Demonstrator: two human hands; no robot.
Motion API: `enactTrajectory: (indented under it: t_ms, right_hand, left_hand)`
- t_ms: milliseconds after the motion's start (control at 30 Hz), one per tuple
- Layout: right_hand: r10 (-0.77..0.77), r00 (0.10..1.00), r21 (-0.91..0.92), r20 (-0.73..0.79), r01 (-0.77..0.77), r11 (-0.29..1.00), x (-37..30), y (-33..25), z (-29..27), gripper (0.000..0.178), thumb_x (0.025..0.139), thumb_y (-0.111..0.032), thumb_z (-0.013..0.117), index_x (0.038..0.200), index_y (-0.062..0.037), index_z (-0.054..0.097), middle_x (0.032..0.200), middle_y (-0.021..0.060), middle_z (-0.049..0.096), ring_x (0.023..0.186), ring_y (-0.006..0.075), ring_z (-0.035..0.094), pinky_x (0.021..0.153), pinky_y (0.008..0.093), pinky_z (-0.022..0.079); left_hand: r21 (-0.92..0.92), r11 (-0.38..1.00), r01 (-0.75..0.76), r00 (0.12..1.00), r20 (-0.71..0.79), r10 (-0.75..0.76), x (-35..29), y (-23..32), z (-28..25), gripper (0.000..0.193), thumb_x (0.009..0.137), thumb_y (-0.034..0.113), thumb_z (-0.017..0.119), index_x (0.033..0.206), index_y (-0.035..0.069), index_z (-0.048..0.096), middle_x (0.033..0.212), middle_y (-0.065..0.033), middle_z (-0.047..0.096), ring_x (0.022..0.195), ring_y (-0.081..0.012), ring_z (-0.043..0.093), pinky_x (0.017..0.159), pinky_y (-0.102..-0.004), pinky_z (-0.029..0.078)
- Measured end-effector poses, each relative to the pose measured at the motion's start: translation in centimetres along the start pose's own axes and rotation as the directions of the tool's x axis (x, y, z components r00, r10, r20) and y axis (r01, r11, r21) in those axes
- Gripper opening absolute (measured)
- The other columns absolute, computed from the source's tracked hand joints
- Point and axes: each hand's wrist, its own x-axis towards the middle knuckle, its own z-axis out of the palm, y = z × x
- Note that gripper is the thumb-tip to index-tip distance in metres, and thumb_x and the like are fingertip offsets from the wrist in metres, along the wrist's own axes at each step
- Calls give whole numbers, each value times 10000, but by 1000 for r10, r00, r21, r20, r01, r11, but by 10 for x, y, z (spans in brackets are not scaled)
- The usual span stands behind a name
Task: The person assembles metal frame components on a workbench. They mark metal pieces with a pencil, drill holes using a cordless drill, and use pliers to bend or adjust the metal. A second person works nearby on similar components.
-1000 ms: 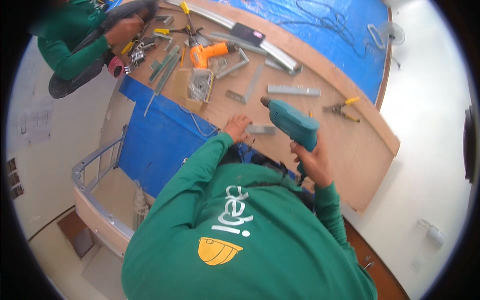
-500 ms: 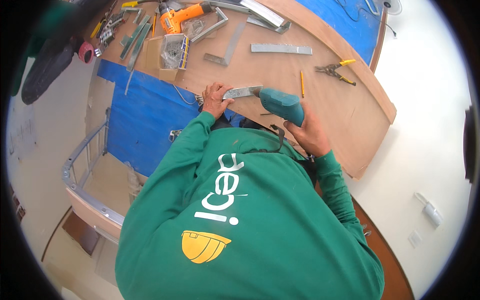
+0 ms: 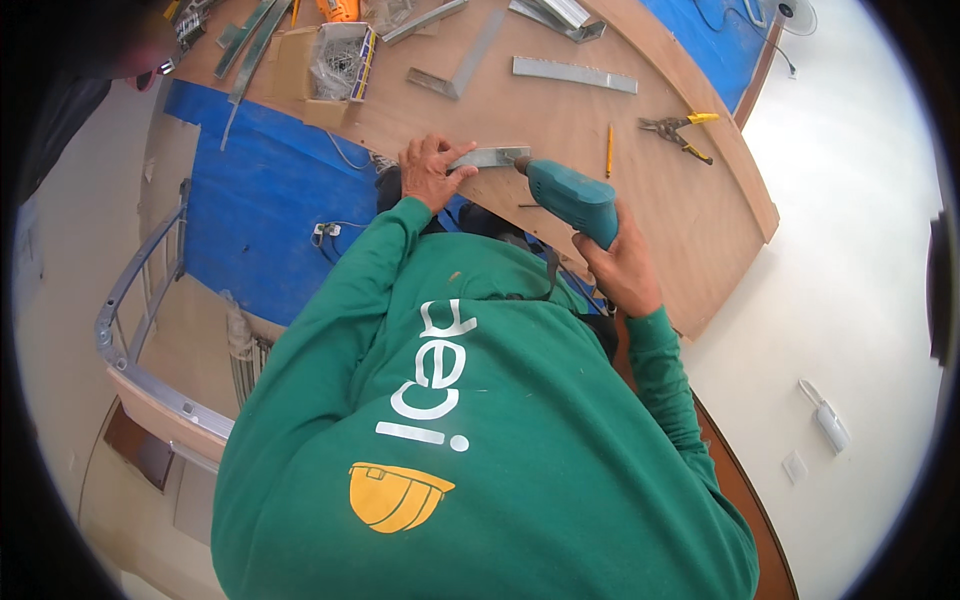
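Observation:
My right hand (image 3: 625,265) grips a teal power drill (image 3: 573,197) by its handle. The drill's nose points left, at the right end of a short galvanized metal strip (image 3: 497,157). It is too small to tell whether the bit has gone into the metal. My left hand (image 3: 430,172) is closed on the strip's other end and presses it against the wooden board (image 3: 540,125), near the near edge. Just right of the drill lies a yellow pencil (image 3: 609,150). A thin dark rod (image 3: 529,206) lies below the drill's nose.
Yellow-handled snips (image 3: 682,135) lie at the right. Farther back are a metal strip (image 3: 575,75), an L-shaped square (image 3: 462,70), an open box of screws (image 3: 342,65) and an orange drill (image 3: 340,8). A metal-framed rail (image 3: 150,370) stands at the left. A blue sheet (image 3: 260,200) lies below.
The view has shifted, so the board and its tools sit higher. Both hands keep their hold, and the drill stays at the strip's right end. The dark shape at upper left has moved outward.

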Motion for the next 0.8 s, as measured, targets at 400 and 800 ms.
enactTrajectory:
  t_ms: [400, 800]
  right_hand:
    - [41, 999, 52, -13, -40, 998, 1, -9, 4, 514, 924, -134, 759, 1378, 11, 567, 934, 135, 726, 798, 208, 722, 730, 372, 563]
    - [-65, 997, -70, -29, 62, 996, 6, -1, 7, 525, 916, -148, 750, 1383, -1, 558, 923, 221, 725, 840, 384, 738, 790, 465, 571]
  left_hand:
    - [49, 999, -6, 1000, 11, 5, 0, 0, 2, 474, 937, 535, 789, 1390, 395, 785, 1193, -6, 587, 1199, -273, 520, 1104, -484, 358]
    - [44, 999, -9, 1000, 10, 8, 0, 1, 2, 466, 937, 510, 791, 1391, 403, 778, 1197, -13, 592, 1209, -284, 517, 1094, -493, 366]
